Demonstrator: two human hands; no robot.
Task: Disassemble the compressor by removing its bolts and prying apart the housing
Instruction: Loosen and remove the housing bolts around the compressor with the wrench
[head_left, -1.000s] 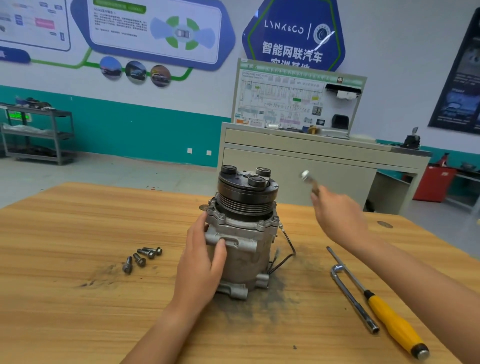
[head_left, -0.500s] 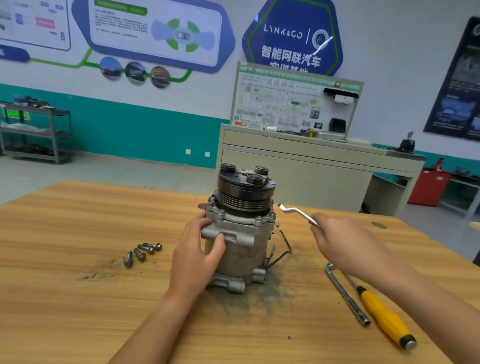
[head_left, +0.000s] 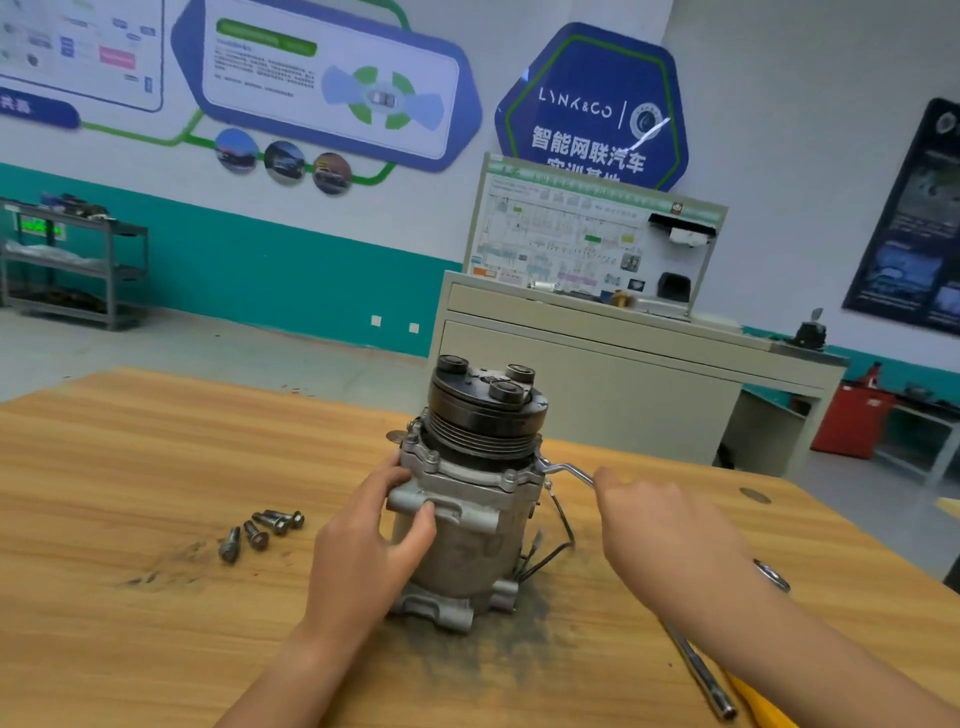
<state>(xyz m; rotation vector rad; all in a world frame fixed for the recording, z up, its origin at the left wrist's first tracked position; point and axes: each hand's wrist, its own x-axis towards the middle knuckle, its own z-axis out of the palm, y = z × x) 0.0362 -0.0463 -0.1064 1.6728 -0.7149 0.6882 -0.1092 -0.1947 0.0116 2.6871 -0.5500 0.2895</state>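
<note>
The grey compressor (head_left: 467, 525) stands upright on the wooden table (head_left: 130, 467), its black pulley on top. My left hand (head_left: 363, 540) grips the left side of the housing, thumb across the front lug. My right hand (head_left: 670, 535) holds a thin metal wrench (head_left: 566, 470). The wrench's far end sits at the housing's upper right flange, just under the pulley. Several removed bolts (head_left: 262, 530) lie on the table to the left.
An L-shaped socket wrench (head_left: 701, 675) and a yellow-handled screwdriver (head_left: 758, 701) lie at the right, partly under my right forearm. Dark grime is smeared around the compressor's base. A grey cabinet (head_left: 597, 384) with a display board stands behind the table.
My right hand has brought the wrench down from the air and leftward until its end meets the compressor's upper right flange. My left hand has stayed on the housing.
</note>
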